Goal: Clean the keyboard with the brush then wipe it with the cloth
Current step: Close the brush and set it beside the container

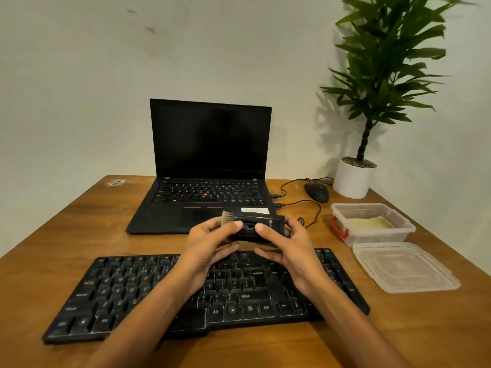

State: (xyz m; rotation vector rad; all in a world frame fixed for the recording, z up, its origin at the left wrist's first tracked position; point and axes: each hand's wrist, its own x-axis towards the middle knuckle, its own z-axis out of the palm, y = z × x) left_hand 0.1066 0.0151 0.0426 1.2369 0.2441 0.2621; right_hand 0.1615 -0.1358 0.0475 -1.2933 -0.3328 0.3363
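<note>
While the dusty black keyboard (pixel 239 296) lies across the near half of the wooden table (pixel 66 235), spanning eight o'clock to four o'clock, the brushing step has not yet touched a key. Just above its twelve o'clock edge, the left hand (pixel 210 243) pinches the bristle end of the brush (pixel 255 224), thumb on top and fingers curled beneath. The right hand (pixel 292 245) grips the black body's other end the same way. This looks like readying the brush, perhaps working a slider at its middle, though that detail is too small to be sure of. Next, one hand should take it alone, turn the tan bristles down and sweep between the key rows. At two o'clock, the cloth (pixel 370 222) waits in an open plastic container (pixel 342 208), its lid (pixel 403 266) just beside it at three o'clock.
</note>
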